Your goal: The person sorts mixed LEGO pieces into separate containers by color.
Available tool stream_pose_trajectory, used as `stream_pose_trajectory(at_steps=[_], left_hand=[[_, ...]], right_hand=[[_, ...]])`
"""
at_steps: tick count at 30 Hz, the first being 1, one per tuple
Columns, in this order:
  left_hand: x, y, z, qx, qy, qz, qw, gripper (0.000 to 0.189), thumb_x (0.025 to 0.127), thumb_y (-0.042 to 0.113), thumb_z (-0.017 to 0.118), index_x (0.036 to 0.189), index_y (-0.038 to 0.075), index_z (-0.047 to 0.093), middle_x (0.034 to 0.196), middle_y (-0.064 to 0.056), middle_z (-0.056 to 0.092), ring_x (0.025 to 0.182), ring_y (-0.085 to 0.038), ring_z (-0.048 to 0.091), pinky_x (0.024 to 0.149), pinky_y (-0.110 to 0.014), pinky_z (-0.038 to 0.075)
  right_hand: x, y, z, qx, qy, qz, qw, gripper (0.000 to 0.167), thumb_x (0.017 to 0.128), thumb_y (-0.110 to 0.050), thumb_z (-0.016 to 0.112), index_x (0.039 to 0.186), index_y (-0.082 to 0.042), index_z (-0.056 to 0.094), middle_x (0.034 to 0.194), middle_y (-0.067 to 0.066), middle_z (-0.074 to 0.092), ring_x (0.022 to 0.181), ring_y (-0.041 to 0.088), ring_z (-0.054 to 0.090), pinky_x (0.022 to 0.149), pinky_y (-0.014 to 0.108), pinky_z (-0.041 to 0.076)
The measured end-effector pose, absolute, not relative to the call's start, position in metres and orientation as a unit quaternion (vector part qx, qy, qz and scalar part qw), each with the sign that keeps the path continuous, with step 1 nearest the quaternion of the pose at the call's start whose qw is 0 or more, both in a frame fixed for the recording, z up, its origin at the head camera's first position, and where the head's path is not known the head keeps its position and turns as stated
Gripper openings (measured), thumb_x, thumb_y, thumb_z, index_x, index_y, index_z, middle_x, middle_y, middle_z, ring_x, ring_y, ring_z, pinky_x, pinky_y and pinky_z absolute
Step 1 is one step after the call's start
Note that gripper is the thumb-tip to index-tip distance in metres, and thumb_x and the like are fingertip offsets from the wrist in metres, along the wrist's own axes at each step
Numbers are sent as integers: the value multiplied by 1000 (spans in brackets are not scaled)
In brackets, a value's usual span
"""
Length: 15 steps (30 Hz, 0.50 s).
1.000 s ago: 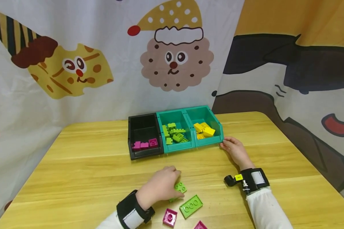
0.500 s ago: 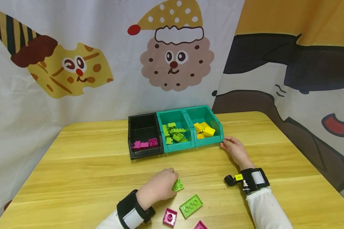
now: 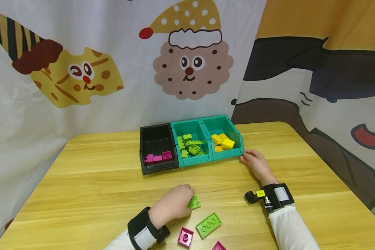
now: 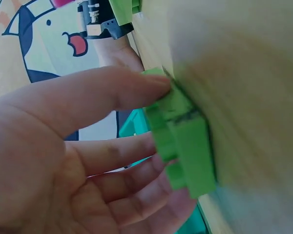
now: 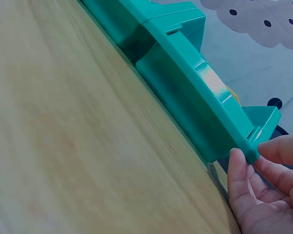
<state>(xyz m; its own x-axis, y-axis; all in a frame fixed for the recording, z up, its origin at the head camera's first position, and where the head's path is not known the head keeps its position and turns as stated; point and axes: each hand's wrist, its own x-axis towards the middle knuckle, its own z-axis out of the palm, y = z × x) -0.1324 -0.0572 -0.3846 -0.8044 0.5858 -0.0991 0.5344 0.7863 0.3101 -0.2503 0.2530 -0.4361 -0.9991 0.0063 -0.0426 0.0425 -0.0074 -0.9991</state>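
Observation:
In the head view my left hand pinches a light green toy brick low over the wooden table. The left wrist view has its thumb on one end of the green brick, with fingers at the far side. Much of that brick is covered by the hand in the head view. My right hand holds the front right corner of the teal bin. Up close, thumb and fingertips sit on either side of that corner.
A black bin holding magenta bricks adjoins a teal bin of green bricks. Yellow bricks lie in the right bin. Near me are a long green brick, a magenta brick and another magenta piece.
Over the last second my left hand's fingers have drawn in on the green brick, and the brick has shifted slightly left and up. The right hand stays at the bin corner.

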Motion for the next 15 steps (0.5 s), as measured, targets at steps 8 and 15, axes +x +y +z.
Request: stream_pose_trajectory(at_steps=[8, 15], left_hand=[[-134, -58, -381, 298, 937, 168, 67, 25, 68, 8, 75, 90, 7, 63, 77, 5, 48, 67, -7, 45, 63, -21, 44], [-135, -61, -374, 294, 937, 182, 40, 31, 69, 8, 75, 98, 3, 64, 83, 2, 53, 72, -8, 49, 69, -23, 49]], right_hand=[[-250, 253, -435, 18, 706, -708, 17, 29, 99, -5, 42, 122, 14, 39, 92, -6, 55, 85, 1, 59, 82, 15, 49], [-249, 254, -434, 21, 713, -701, 21, 34, 99, -8, 42, 125, 15, 37, 94, -6, 54, 86, 0, 58, 82, 14, 49]])
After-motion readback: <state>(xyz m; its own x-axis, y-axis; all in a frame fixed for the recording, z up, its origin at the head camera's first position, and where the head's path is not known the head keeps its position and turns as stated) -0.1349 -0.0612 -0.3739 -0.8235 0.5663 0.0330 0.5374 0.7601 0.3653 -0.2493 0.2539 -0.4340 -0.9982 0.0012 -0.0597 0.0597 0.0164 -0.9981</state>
